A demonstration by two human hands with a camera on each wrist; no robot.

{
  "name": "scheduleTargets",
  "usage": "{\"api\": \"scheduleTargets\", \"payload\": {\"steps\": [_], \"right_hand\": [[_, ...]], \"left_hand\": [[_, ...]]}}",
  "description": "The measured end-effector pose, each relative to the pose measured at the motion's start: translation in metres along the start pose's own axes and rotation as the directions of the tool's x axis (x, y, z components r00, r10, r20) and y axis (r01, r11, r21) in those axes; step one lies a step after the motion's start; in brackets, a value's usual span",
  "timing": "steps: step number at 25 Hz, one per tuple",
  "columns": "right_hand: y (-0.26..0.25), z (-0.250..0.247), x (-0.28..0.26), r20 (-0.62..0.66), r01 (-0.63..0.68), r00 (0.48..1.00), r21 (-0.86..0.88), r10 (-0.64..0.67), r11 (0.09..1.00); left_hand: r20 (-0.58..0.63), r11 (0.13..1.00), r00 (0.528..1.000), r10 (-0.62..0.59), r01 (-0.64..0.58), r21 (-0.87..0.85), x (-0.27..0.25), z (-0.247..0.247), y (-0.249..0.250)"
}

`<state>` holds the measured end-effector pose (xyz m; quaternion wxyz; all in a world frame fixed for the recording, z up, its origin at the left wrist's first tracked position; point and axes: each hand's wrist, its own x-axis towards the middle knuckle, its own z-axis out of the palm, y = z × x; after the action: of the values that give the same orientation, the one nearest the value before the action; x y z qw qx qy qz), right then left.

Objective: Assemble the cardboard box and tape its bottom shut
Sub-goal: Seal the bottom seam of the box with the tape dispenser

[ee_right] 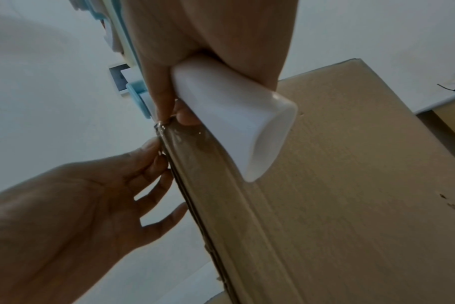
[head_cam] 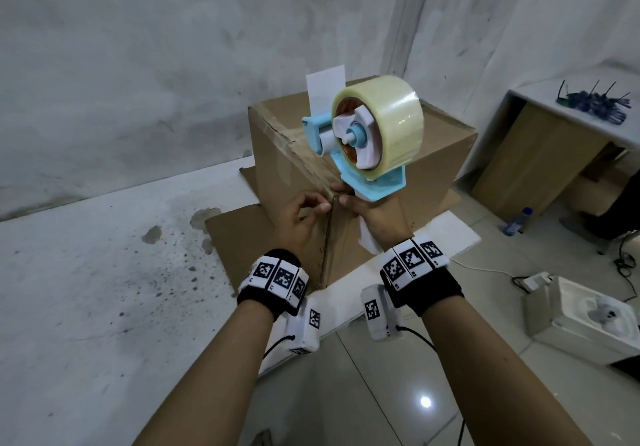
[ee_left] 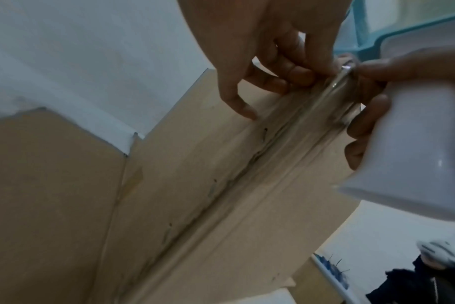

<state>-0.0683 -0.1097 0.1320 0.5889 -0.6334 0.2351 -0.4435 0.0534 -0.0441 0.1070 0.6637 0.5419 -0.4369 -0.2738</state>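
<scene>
A brown cardboard box (head_cam: 433, 154) stands on the white table (head_cam: 86, 289) with its flaps (head_cam: 235, 234) spread flat underneath. Clear tape runs over its top seam and down the near corner edge (ee_left: 299, 127). My right hand (head_cam: 374, 213) grips the white handle (ee_right: 231, 127) of a blue tape dispenser (head_cam: 367, 134) with a large clear roll, held against that corner. My left hand (head_cam: 308, 210) is beside it, its fingertips (ee_left: 281, 82) pressing the tape onto the edge; in the right wrist view those fingers (ee_right: 153, 164) lie against the box's left face.
The table's front edge runs just below my wrists, with tiled floor beyond. To the right stand a second table with blue cable ties (head_cam: 595, 102), a bottle (head_cam: 517, 222) on the floor and a white appliance (head_cam: 581, 314) with cables. A wall rises close behind the box.
</scene>
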Motion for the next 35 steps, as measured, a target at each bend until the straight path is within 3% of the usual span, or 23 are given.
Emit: {"api": "scheduleTargets", "payload": {"steps": [4, 11, 13, 15, 16, 19, 22, 25, 27, 29, 31, 35], "right_hand": [[0.001, 0.002, -0.002, -0.01, -0.008, 1.0, 0.03, 0.008, 1.0], [-0.009, 0.01, -0.003, -0.062, -0.105, 0.992, 0.016, 0.106, 0.994], [-0.02, 0.012, -0.003, -0.086, -0.134, 0.987, 0.04, 0.137, 0.99], [-0.029, 0.02, -0.003, -0.151, -0.12, 0.979, 0.104, 0.135, 0.987], [-0.032, 0.025, -0.005, -0.217, -0.09, 0.969, 0.149, 0.121, 0.985], [-0.036, 0.043, -0.003, -0.42, -0.048, 0.907, -0.064, 0.016, 0.997], [-0.035, 0.05, 0.003, -0.416, -0.083, 0.908, -0.296, -0.051, 0.952], [-0.026, 0.051, 0.008, -0.391, -0.071, 0.916, -0.364, -0.083, 0.929], [-0.023, 0.047, 0.01, -0.415, -0.068, 0.907, -0.292, -0.063, 0.954], [-0.023, 0.046, 0.013, -0.431, -0.059, 0.901, -0.209, -0.038, 0.976], [-0.023, 0.046, 0.014, -0.458, -0.071, 0.888, -0.193, -0.026, 0.979], [-0.019, 0.052, 0.009, -0.428, -0.057, 0.896, -0.38, -0.121, 0.923]], "left_hand": [[-0.093, 0.982, 0.988, -0.123, 0.107, -0.156, 0.001, 0.006, 0.001], [0.169, 0.985, 0.973, -0.154, 0.165, -0.05, 0.024, -0.018, 0.003], [0.082, 0.991, 0.989, -0.126, 0.129, -0.03, 0.021, -0.013, 0.006], [-0.139, 0.999, 0.99, -0.006, 0.013, 0.049, 0.017, -0.002, 0.007], [-0.16, 0.995, 0.986, 0.039, -0.023, 0.102, 0.015, 0.006, 0.01], [-0.009, 0.962, 1.0, 0.022, -0.019, 0.273, 0.014, 0.025, 0.015], [-0.011, 0.955, 0.999, 0.035, -0.031, 0.296, 0.021, 0.027, 0.006], [-0.122, 0.991, 0.992, -0.03, 0.045, 0.13, 0.042, 0.026, 0.004], [-0.154, 0.994, 0.984, -0.093, 0.1, 0.036, 0.056, 0.024, 0.007], [-0.159, 0.99, 0.985, -0.072, 0.09, 0.11, 0.064, 0.017, 0.008], [-0.121, 0.981, 0.992, -0.029, 0.052, 0.187, 0.066, 0.013, 0.005], [0.031, 0.982, 0.997, -0.065, 0.058, 0.179, 0.045, 0.009, -0.006]]}}
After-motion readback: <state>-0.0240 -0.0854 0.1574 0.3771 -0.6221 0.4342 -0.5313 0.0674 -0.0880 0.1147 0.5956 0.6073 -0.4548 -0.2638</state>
